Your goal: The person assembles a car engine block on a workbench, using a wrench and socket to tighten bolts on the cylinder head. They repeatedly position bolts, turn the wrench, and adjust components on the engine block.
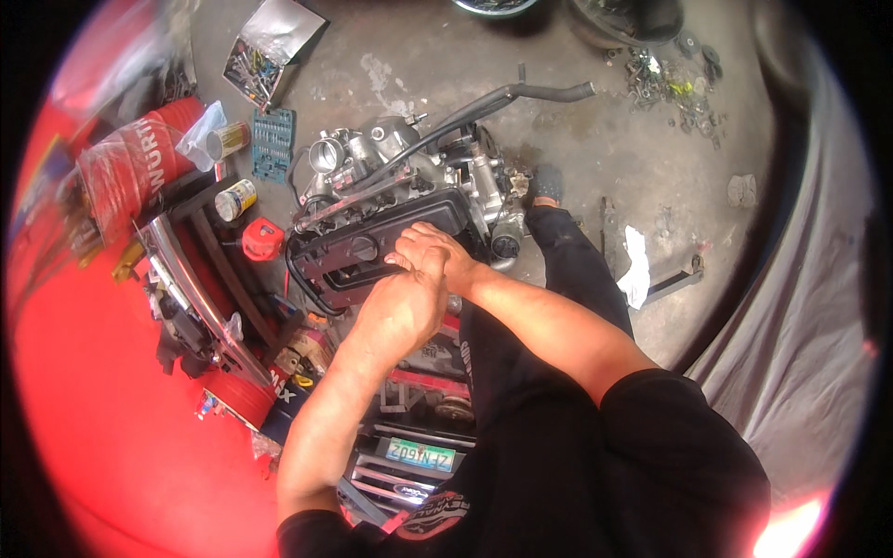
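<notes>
Black shirt, dark at the lower edge of the head view, lies nearest the camera, with both bare forearms running forward from its sleeves to meet over the engine. Left hand sits on the near side of the pair, thumb uppermost, its other fingers mostly turned out of sight; right hand lies against it, slightly beyond and to its right, with fingers that look curled. How tightly either hand is closed, and whether anything is gripped between them, cannot tell: the palms are hidden. Key relation: the black engine cover lies beneath and beyond the hands, most of it to their left, its long axis slanting from left of the left hand up to the far right, past the right hand. Right hand reaches farther over it and is judged the nearer; contact with the surface is not clear. Metal intake parts stand beyond the cover, and a black hose extends farther out, forward and right of the hands. Red container lies left of both hands, near the cover's left end; teal socket set is farther forward on that side. White cloth lies well apart, right of the right hand.
</notes>
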Demonstrator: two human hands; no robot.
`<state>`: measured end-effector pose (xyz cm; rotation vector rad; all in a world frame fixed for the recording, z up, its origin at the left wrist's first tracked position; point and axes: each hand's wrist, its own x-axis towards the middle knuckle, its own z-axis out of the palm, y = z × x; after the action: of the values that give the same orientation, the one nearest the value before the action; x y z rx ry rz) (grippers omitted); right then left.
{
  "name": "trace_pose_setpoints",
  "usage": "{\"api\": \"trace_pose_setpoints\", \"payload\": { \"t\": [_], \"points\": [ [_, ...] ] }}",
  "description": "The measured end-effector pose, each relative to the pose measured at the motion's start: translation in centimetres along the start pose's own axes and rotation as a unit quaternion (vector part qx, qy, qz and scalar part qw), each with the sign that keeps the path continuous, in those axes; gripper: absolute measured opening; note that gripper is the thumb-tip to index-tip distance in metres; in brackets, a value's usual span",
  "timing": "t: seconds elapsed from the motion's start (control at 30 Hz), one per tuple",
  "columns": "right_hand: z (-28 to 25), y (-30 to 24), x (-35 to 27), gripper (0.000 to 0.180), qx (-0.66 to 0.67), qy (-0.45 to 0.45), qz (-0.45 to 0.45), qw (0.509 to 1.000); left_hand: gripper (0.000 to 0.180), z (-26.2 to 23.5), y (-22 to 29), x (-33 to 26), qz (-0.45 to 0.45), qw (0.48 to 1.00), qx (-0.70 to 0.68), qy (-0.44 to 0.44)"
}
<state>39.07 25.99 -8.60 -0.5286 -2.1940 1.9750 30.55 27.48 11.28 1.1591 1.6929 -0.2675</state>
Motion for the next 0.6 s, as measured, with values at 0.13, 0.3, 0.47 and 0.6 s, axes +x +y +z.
{"api": "trace_pose_setpoints", "payload": {
  "t": [0.13,0.3,0.47,0.6],
  "points": [
    [0.0,-0.9,0.3,0.027,-0.074,0.072,-0.015,0.995,0.048,1.8,-0.7,-1.7,-0.042,0.936,-0.218,0.273],
    [0.6,-3.1,0.6,0.031,-0.110,0.074,-0.056,0.990,0.031,4.5,-0.9,-6.5,-0.081,0.919,-0.206,0.325],
    [1.4,-6.2,-0.4,0.029,-0.058,0.070,-0.136,0.987,0.045,6.8,-0.5,-11.1,-0.041,0.965,0.074,0.247],
    [1.2,-5.8,-0.4,0.030,-0.072,0.061,-0.138,0.986,0.047,8.9,-0.7,-10.6,-0.202,0.768,-0.393,0.463]
  ]
}}
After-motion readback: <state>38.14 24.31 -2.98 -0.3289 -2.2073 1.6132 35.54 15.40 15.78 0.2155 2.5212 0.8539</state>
